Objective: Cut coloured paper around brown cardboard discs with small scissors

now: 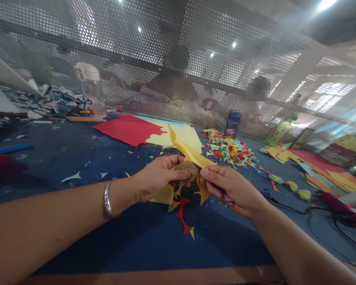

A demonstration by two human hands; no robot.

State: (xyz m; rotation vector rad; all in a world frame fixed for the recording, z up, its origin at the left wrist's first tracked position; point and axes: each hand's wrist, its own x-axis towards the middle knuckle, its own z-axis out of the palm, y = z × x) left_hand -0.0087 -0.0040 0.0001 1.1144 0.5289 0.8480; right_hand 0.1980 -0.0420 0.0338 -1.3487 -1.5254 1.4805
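Note:
My left hand [158,176] and my right hand [230,188] meet over the blue table, both pinching one folded piece of yellow paper [190,152]. Its pointed end sticks up and away from me. A silver bracelet [108,198] circles my left wrist. Under my hands lie yellow and red paper offcuts [184,215]. The fingers of both hands are closed on the paper's near end.
Red sheet [127,128] and yellow sheet [180,136] lie behind my hands. A heap of small coloured folded pieces [231,150] sits at right, more paper sheets [323,172] beyond. A white bottle [90,89] stands back left before a perforated screen; black cables [329,213] run at right.

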